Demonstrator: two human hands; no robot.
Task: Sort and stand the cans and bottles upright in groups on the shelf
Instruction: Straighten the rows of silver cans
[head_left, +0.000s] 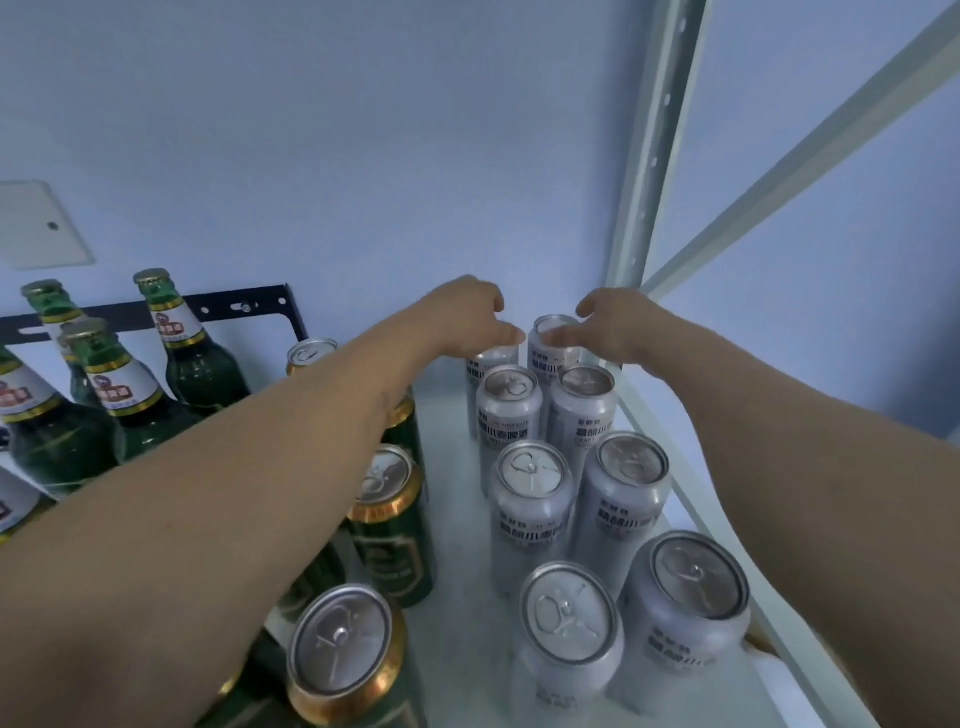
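Currently both arms reach to the shelf's (452, 467) back. Left hand (470, 312) and right hand (605, 325) hover, fingers loosely spread, holding nothing, over the rearmost white cans (553, 338). White cans stand upright in paired rows at right; green cans (389, 525) centre; green bottles (130, 395) upright at left.

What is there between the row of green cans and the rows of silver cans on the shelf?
In the head view, nothing: only a bare strip of white shelf separates the green cans from the silver cans.
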